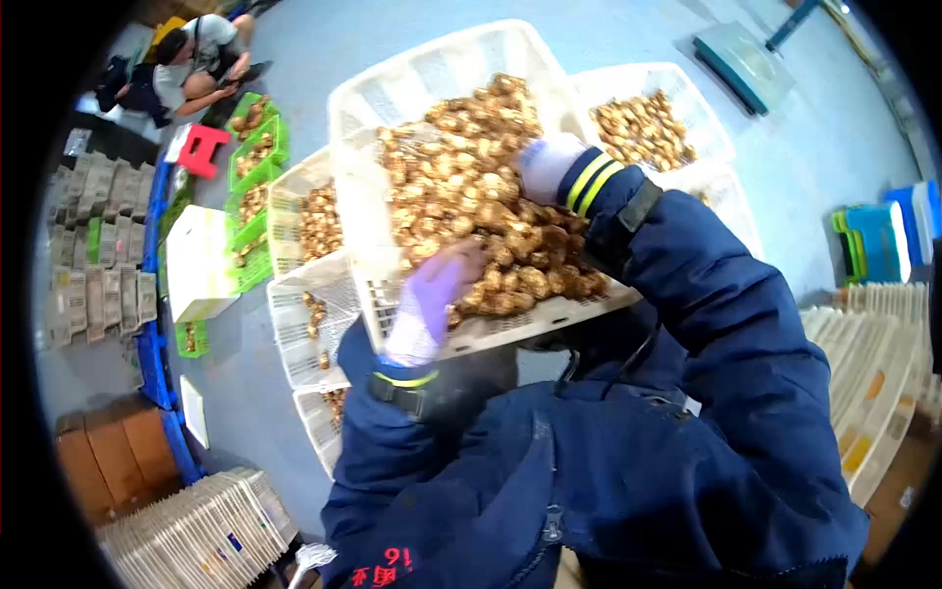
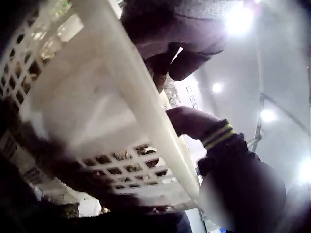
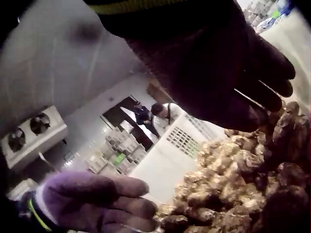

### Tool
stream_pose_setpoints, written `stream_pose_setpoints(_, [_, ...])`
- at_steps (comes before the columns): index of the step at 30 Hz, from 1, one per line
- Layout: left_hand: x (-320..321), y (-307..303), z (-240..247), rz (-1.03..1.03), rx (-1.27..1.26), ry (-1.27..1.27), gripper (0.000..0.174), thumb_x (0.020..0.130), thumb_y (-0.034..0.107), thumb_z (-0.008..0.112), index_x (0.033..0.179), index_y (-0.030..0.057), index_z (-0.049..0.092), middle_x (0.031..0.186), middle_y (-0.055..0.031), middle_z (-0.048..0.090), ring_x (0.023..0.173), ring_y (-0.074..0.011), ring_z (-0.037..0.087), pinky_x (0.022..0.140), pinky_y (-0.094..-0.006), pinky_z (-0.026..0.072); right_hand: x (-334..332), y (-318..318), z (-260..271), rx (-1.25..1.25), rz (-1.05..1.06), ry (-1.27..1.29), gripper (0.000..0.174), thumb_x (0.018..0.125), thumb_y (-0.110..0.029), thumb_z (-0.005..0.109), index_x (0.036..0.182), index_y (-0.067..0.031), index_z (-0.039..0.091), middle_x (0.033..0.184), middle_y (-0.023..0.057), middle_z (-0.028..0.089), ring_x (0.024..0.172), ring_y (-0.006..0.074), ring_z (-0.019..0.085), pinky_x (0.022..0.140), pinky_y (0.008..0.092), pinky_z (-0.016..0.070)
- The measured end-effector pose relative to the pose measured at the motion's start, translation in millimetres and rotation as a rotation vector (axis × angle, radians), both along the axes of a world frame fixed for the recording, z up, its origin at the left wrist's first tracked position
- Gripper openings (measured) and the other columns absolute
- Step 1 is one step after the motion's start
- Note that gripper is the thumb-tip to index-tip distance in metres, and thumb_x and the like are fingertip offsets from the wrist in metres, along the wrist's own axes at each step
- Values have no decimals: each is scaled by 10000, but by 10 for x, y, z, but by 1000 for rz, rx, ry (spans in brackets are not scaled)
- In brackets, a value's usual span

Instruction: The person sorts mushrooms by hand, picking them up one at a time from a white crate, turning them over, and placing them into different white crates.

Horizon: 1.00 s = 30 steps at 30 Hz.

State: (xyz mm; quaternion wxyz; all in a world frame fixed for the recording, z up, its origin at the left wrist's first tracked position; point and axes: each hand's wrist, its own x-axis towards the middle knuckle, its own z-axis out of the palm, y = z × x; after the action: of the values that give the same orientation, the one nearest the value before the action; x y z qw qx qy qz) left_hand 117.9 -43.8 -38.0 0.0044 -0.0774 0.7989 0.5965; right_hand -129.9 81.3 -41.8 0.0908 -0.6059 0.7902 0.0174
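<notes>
A white plastic crate (image 1: 358, 108) tilts in front of the body, holding a heap of small golden-brown lumpy pieces (image 1: 461, 177). My left hand (image 1: 432, 294), in a purple glove, is at the heap's near left side; in the right wrist view this left hand (image 3: 102, 201) has its palm turned up and fingers extended. My gloved right hand (image 1: 551, 169) is at the heap's right side. In the right wrist view the right hand (image 3: 204, 68) reaches over the pieces (image 3: 228, 184) with extended fingers, their tips close to the heap. Neither hand visibly grips a piece.
More white crates with similar pieces (image 1: 643, 128) surround the main crate. Green baskets (image 1: 257, 157), a white box (image 1: 198, 260) and a red stool (image 1: 203, 150) are at left. A person (image 1: 201, 64) crouches behind them. Stacked crates (image 1: 201, 530) stand lower left; a scale (image 1: 741, 64) is upper right.
</notes>
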Motion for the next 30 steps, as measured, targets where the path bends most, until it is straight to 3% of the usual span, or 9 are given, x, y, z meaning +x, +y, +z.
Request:
stream_pose_setpoints(2, [56, -36, -183, -146, -413, 259, 671, 749, 74, 779, 1349, -3, 488, 1290, -148, 592, 1153, -246, 611, 914, -341, 550, -2, -48, -391, 70, -14, 186, 172, 762, -177, 586, 796, -81, 725, 788, 118, 710, 774, 304, 698, 630, 437, 552])
stream_pose_setpoints(6, [94, 51, -471, 289, 777, -159, 476, 977, 270, 569, 1385, 36, 501, 1299, -119, 607, 1145, -240, 596, 957, -368, 479, -33, -207, -701, 270, -306, 120, 218, 817, -195, 616, 971, -98, 737, 1023, 124, 720, 986, 291, 686, 798, 422, 558])
stream_pose_setpoints(13, [77, 72, -424, 283, 737, -176, 466, 1035, 344, 463, 1391, 45, 496, 1313, -105, 596, 1173, -210, 578, 987, -339, 438, 87, -146, -261, 14, -354, -83, 194, 896, -173, 591, 1017, -60, 691, 968, 164, 709, 901, 323, 687, 787, 421, 541])
stream_pose_setpoints(18, [102, 63, -374, 244, 674, -112, 439, 1041, 302, 469, 1374, 18, 495, 1274, -116, 618, 1172, -212, 598, 971, -329, 476, -713, 261, -150, -828, -400, -1115, 230, 986, -170, 528, 1079, -4, 659, 1055, 150, 692, 939, 200, 692, 824, 306, 572])
stream_pose_setpoints(20, [102, 69, -382, 255, 719, -139, 454, 1038, 320, 473, 1375, 16, 492, 1284, -122, 611, 1180, -221, 594, 985, -345, 473, -869, 381, 75, -1230, -740, -2048, 422, 995, -288, 522, 1230, 63, 525, 1179, 218, 626, 997, 347, 669, 918, 401, 557])
stream_pose_setpoints(22, [98, 89, -340, 255, 722, -146, 473, 1032, 346, 481, 1371, 17, 496, 1288, -125, 608, 1184, -224, 590, 989, -355, 469, -654, 162, 379, -1343, -1033, -1890, 585, 977, -347, 539, 1340, 86, 388, 1317, 301, 496, 1103, 418, 609, 983, 518, 502])
stream_pose_setpoints(26, [74, 97, -202, 279, 723, -227, 461, 1030, 336, 483, 1356, 10, 507, 1297, -118, 598, 1178, -209, 585, 992, -358, 467, -434, -250, -44, -765, -783, -1358, 309, 917, -151, 558, 1175, 15, 599, 915, 112, 656, 788, 197, 641, 657, 330, 525])
stream_pose_setpoints(27, [66, 85, -183, 296, 722, -258, 449, 1034, 319, 477, 1352, 4, 509, 1297, -115, 597, 1179, -204, 584, 989, -350, 470, -517, -413, -134, -431, -702, -572, 399, 887, -162, 566, 1239, 26, 561, 872, 163, 669, 774, 215, 649, 663, 346, 521])
stream_pose_setpoints(30, [100, 70, -302, 177, 444, -63, 423, 1044, 283, 454, 1343, -9, 519, 1295, -118, 595, 1180, -196, 585, 993, -335, 473, -699, -784, -491, -203, -835, -395, 482, 848, -232, 606, 1262, 6, 544, 1048, 287, 666, 994, 396, 654, 844, 455, 514])
